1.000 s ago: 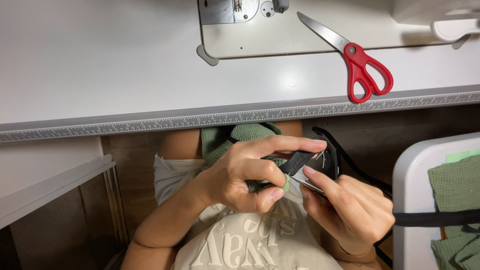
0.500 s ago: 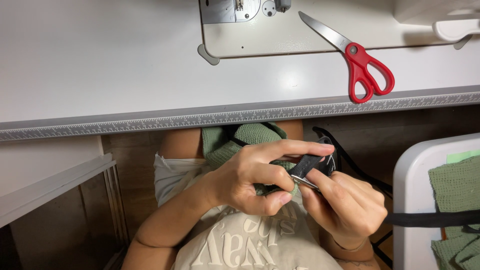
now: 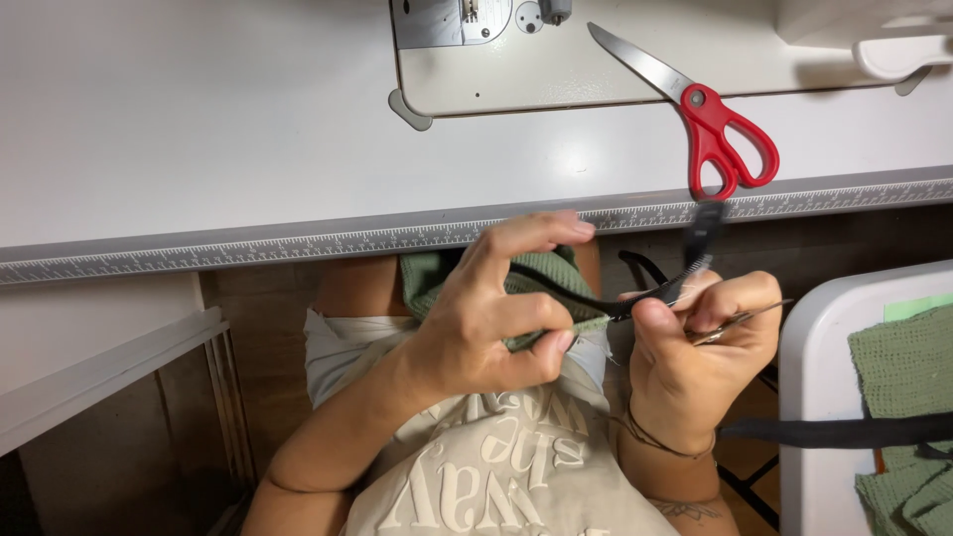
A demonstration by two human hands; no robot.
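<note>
Where hands met before, right hand point(image 3: 695, 347) now apart, fingers pinching black strap point(image 3: 596, 298); left hand point(image 3: 496, 308) grips fabric point(image 3: 546, 273).

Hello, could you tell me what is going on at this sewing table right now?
A person sits at a white sewing table and works just below its edge. The left hand grips a piece of green fabric with a black strap running across it. The right hand pinches the strap's other end and also holds a small metal tool, perhaps thread snips. Red-handled scissors lie untouched on the table, and more green fabric sits on a white surface to the right.
</note>
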